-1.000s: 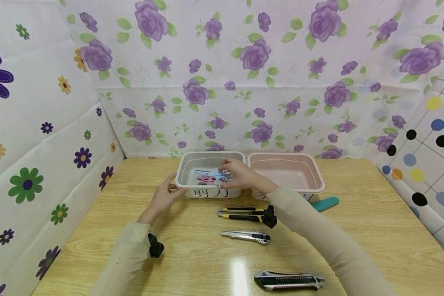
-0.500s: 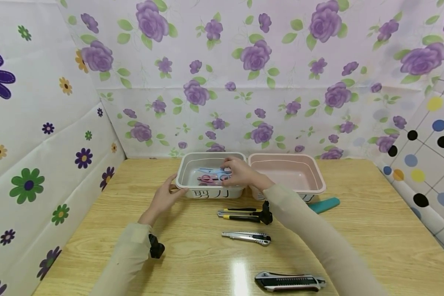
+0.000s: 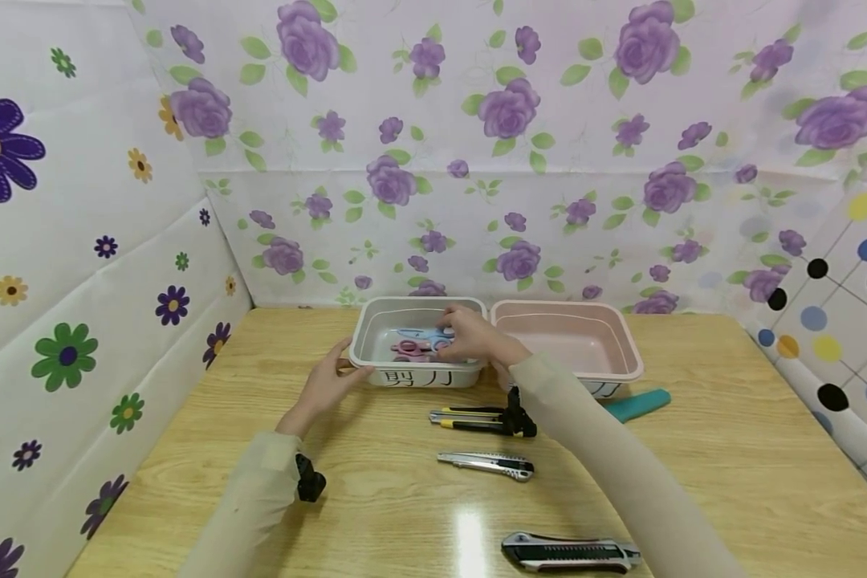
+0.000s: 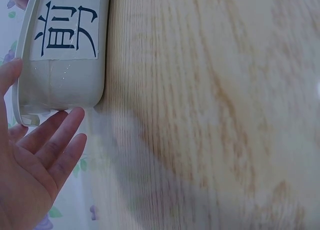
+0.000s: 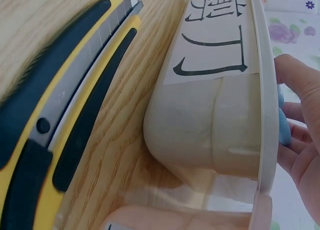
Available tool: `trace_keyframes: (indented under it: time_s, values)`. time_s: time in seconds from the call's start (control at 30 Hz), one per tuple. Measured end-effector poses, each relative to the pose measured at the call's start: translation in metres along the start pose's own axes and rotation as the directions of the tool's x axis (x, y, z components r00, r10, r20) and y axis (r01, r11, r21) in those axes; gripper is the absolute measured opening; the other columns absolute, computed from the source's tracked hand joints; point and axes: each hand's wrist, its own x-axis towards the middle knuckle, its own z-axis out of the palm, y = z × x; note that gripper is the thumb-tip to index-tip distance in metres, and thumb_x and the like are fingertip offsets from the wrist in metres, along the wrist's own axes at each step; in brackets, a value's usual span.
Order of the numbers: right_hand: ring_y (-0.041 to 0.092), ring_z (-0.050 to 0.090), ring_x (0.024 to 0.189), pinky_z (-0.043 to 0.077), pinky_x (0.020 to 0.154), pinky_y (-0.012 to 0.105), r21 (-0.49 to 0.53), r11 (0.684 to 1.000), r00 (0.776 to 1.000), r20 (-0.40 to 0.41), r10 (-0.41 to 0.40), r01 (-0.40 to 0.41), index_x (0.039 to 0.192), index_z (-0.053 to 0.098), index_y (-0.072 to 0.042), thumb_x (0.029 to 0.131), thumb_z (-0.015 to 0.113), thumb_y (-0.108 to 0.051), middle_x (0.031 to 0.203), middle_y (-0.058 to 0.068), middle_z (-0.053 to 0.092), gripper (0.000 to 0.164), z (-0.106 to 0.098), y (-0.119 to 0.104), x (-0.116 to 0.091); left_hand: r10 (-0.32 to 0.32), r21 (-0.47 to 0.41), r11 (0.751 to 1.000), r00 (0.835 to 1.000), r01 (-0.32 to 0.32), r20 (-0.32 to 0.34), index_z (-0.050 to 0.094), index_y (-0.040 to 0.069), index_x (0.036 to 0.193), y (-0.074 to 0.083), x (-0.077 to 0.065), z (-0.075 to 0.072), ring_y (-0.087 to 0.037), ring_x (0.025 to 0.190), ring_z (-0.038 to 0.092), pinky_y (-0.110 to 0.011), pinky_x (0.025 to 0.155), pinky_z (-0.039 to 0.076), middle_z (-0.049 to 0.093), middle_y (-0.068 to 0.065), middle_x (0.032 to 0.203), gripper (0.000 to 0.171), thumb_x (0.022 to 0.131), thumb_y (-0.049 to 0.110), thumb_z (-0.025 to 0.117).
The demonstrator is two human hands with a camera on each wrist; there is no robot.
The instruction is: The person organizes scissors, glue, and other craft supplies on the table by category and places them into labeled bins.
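Observation:
A grey plastic bin, labelled with black characters on its front, stands at the back of the table. My left hand holds its left front corner, with the thumb on the rim and the fingers along the end wall. Inside, my right hand pinches light blue scissors by the handle. Their blade points left, low in the bin. Pink scissors lie just below them. Blue handle parts show between the right fingers in the right wrist view.
A pink bin adjoins on the right. In front lie a yellow-black utility knife, a silver utility knife and a larger black-silver utility knife. A teal flat-ended object lies partly behind the right sleeve.
My right hand has lowered the blue scissors slightly and shifted them right, uncovering more of the pink handles. My left hand stays at the bin corner. The head view has turned a little left.

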Motion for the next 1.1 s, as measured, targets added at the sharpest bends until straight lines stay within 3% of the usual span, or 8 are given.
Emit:
trace_keyframes:
  time_s: [0.23,0.47,0.6,0.83,1.1]
  values:
    - [0.028,0.053,0.107,0.046,0.088,0.037,-0.036,0.999,0.999,0.033,0.025,-0.024,0.111,0.061,0.006,0.074,0.073,-0.019,0.112,0.017,0.056,0.046,0.003,0.001,0.005,-0.003,-0.020,1.000,1.000,0.003,0.009,0.026,0.014,0.143,-0.001,0.001,-0.001,-0.031,0.096,0.062,-0.042,0.077,0.050,0.058,-0.021,0.115,0.073,0.085,0.039,0.062]
    - [0.025,0.054,0.097,0.046,0.083,0.036,-0.092,0.995,0.999,0.040,0.030,-0.026,0.105,0.065,0.002,0.074,0.073,-0.021,0.106,0.014,0.055,0.039,0.008,0.005,0.006,0.005,0.006,1.000,1.000,-0.005,-0.005,0.026,0.011,0.143,-0.004,0.003,0.000,-0.031,0.099,0.060,-0.042,0.077,0.050,0.059,-0.022,0.114,0.073,0.086,0.037,0.062]
    - [0.024,0.055,0.096,0.046,0.083,0.036,-0.102,0.994,0.998,0.052,0.042,-0.036,0.108,0.063,0.002,0.076,0.073,-0.023,0.110,0.013,0.053,0.042,0.011,0.008,0.005,-0.001,0.021,1.000,1.000,0.001,-0.015,0.027,0.011,0.143,-0.004,0.002,-0.001,-0.031,0.099,0.059,-0.042,0.077,0.049,0.060,-0.021,0.113,0.074,0.085,0.038,0.063]
    - [0.024,0.055,0.100,0.046,0.085,0.037,-0.105,0.992,0.995,0.062,0.078,-0.072,0.111,0.062,-0.001,0.077,0.072,-0.025,0.116,0.012,0.054,0.043,0.011,0.011,0.004,0.051,0.016,0.999,0.998,-0.050,-0.029,0.028,0.008,0.142,-0.002,0.000,0.000,-0.032,0.095,0.061,-0.042,0.073,0.050,0.060,-0.023,0.109,0.077,0.083,0.045,0.062]
    - [0.025,0.055,0.105,0.045,0.088,0.038,-0.095,0.993,0.996,0.051,0.068,-0.063,0.113,0.062,0.000,0.079,0.071,-0.027,0.120,0.014,0.054,0.044,0.011,0.014,0.002,0.038,0.019,0.999,0.999,-0.038,-0.031,0.028,0.009,0.142,-0.003,0.000,0.000,-0.031,0.095,0.061,-0.042,0.073,0.051,0.060,-0.023,0.111,0.076,0.084,0.043,0.062]
